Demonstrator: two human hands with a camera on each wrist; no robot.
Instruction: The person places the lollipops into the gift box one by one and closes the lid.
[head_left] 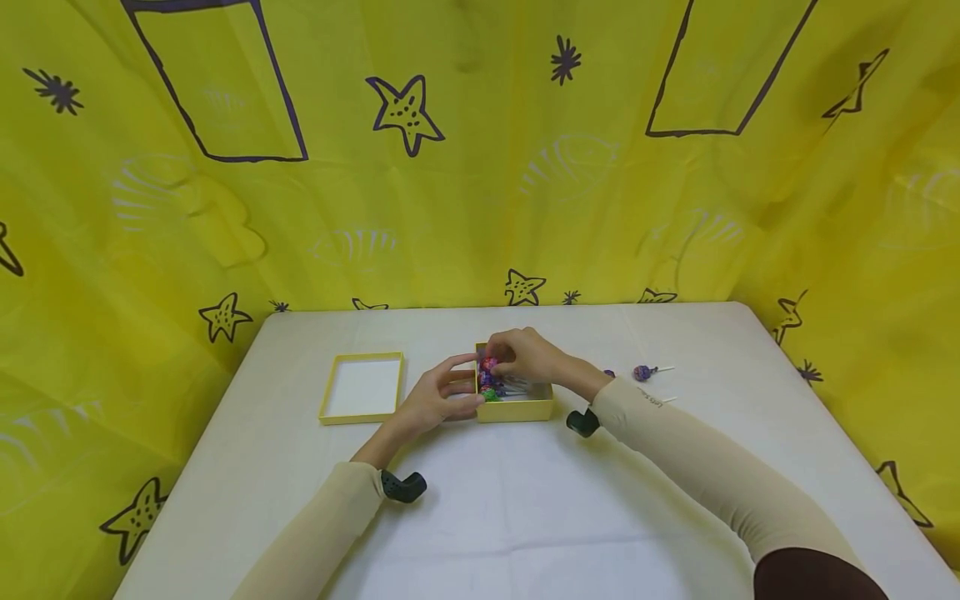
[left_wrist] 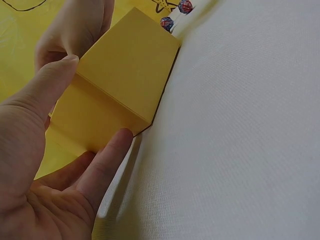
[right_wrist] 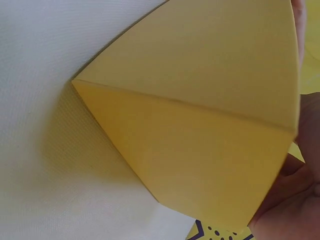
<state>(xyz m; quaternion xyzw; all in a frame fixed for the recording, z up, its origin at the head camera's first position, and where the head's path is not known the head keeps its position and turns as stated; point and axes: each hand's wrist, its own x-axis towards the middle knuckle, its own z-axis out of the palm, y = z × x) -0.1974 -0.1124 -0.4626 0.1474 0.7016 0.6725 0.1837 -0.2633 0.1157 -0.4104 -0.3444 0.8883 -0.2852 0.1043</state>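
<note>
Saw white cloth-covered table (head_left: 450,533). Held shallow yellow-rimmed lid (head_left: 365,387) toward far left corner, open yellow box (head_left: 517,412) near middle of far edge, purple-wrapped lollipops (head_left: 642,373) toward far right corner.

A hand could pass along the near stretch of the table (head_left: 510,508), between the forearms. The left hand (head_left: 441,395) blocks the box's (head_left: 517,412) left side, the lid (head_left: 365,388) just beyond; the right hand (head_left: 531,356) covers its top. Right, lollipops (head_left: 643,373) obstruct; far, a curtain (head_left: 465,225).

Downward head view, close wrist views, box (head_left: 514,412) in all
</note>
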